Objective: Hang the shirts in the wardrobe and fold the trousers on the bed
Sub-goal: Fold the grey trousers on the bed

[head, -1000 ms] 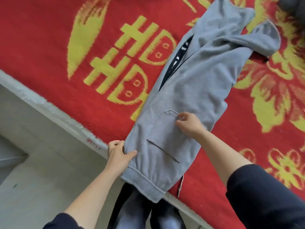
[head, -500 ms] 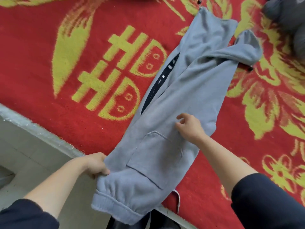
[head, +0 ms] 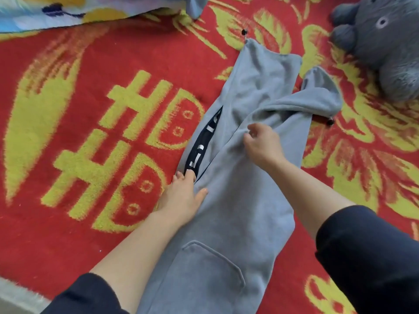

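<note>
Grey sweat trousers (head: 240, 209) lie lengthwise on the red and yellow bed blanket (head: 79, 91), waistband end near me, legs pointing away. A back pocket shows near the bottom. A black stripe with white marks (head: 204, 146) runs along the left seam. The far leg cuff is folded over to the right, with a black cord toggle beside it. My left hand (head: 183, 196) lies flat on the trousers' left edge, fingertips at the stripe. My right hand (head: 260, 143) pinches a ridge of grey cloth at mid-leg.
A grey plush toy (head: 383, 41) sits at the top right on the blanket. A blue and yellow patterned quilt (head: 68, 10) lies along the top left. The bed's pale edge (head: 18, 293) shows at the bottom left corner.
The view has moved forward over the bed. My left hand let go of the waistband end and now presses flat by the stripe. My right hand slid up the leg and pinches the cloth.
</note>
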{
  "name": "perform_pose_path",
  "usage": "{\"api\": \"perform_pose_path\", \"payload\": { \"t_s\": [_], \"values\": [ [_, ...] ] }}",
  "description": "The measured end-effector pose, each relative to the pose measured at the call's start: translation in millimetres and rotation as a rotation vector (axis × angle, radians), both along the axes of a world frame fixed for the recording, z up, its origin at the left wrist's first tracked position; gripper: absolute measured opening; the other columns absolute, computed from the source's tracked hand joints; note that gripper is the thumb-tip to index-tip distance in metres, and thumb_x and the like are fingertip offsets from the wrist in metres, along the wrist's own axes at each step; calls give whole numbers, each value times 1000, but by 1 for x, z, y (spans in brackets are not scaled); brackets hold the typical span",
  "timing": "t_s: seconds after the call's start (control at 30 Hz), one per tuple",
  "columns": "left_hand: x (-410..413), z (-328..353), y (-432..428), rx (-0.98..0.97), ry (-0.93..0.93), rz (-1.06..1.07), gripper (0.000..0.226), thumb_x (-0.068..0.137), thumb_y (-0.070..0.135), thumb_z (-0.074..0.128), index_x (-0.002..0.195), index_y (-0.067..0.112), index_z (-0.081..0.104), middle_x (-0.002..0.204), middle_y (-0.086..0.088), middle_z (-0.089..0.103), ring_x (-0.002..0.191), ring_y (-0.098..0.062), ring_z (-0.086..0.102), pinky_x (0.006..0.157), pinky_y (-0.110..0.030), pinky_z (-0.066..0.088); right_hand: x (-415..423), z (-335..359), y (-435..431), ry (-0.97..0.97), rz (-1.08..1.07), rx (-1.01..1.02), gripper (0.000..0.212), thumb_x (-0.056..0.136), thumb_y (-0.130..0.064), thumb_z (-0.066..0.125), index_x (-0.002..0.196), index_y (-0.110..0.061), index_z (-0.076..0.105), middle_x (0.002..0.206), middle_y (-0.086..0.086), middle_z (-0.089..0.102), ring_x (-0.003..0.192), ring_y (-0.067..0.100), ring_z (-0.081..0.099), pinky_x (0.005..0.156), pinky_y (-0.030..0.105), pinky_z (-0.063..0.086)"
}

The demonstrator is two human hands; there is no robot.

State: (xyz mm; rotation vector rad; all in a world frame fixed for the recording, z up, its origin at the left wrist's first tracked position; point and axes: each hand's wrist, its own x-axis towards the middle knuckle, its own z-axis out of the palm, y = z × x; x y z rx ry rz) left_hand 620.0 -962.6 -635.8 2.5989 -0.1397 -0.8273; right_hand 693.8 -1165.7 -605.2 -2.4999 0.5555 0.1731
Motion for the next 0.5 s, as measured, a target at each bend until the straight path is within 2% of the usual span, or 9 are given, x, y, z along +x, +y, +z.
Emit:
{"api": "perform_pose_path", "payload": {
  "t_s": [0.03, 0.1, 0.2, 0.23, 0.3, 0.37, 0.43, 0.47, 0.5],
  "values": [
    [0, -2, -1, 12, -33, -9, 33, 95, 45, 47, 106, 15, 38, 132, -24, 48, 120, -41, 47, 86, -43, 42, 12, -4, 4, 39, -20, -26, 26, 89, -28, 50, 99, -7, 63, 102, 13, 64, 104, 30, 58, 74, 30, 39],
    [-1, -3, 1, -14, -78, 24, 29, 95, 44, 47, 95, 18, 35, 119, -18, 56, 114, -39, 52, 78, -41, 42, 25, -12, 10, 159, -49, -120, 35, 87, -42, 53, 72, -10, 49, 88, 12, 61, 95, 33, 59, 66, 31, 36],
    [5, 5, 6, -40, -112, 60, 27, 95, 41, 50, 84, 19, 39, 80, 0, 50, 90, -32, 59, 65, -34, 35, 26, -19, 10, 261, -81, -167, 30, 89, -35, 51, 77, -8, 47, 104, 15, 63, 99, 35, 59, 71, 34, 41],
    [8, 8, 8, -49, -108, 45, 27, 95, 39, 52, 81, 19, 41, 74, 2, 47, 84, -30, 58, 63, -34, 35, 28, -20, 11, 205, -127, -126, 24, 90, -29, 48, 80, -8, 50, 103, 16, 62, 98, 34, 58, 72, 34, 40],
    [18, 16, 17, -160, -37, 72, 28, 92, 35, 56, 74, 17, 43, 66, 2, 47, 72, -25, 53, 61, -34, 33, 34, -16, 22, -79, -217, 38, 24, 91, -22, 45, 68, -14, 44, 85, 11, 56, 87, 29, 53, 68, 31, 31],
    [29, 18, 35, -293, 52, 193, 28, 88, 26, 61, 67, 14, 48, 61, 2, 49, 62, -18, 47, 58, -33, 31, 45, -12, 39, -262, -118, 160, 33, 90, -22, 48, 61, -22, 33, 75, 1, 46, 78, 23, 45, 66, 28, 27],
    [33, 16, 55, -326, 68, 304, 18, 82, 16, 64, 70, 11, 53, 64, 1, 53, 63, -17, 48, 59, -33, 34, 53, -16, 49, -64, 164, 113, 21, 90, -29, 50, 69, -25, 51, 86, 1, 52, 90, 22, 48, 77, 35, 40],
    [34, 16, 60, -299, 65, 321, 9, 80, 14, 65, 80, 12, 56, 74, 0, 56, 70, -19, 53, 64, -34, 39, 55, -21, 49, 84, 259, 52, 14, 89, -30, 51, 83, -26, 63, 98, 4, 55, 101, 23, 49, 86, 39, 44],
    [35, 14, 60, -246, 57, 314, 21, 79, 16, 66, 97, 14, 57, 90, -2, 58, 84, -22, 56, 74, -35, 44, 56, -26, 45, 146, 282, 32, 17, 87, -29, 52, 95, -25, 67, 106, 6, 57, 106, 25, 51, 90, 41, 45]
  ]
}}
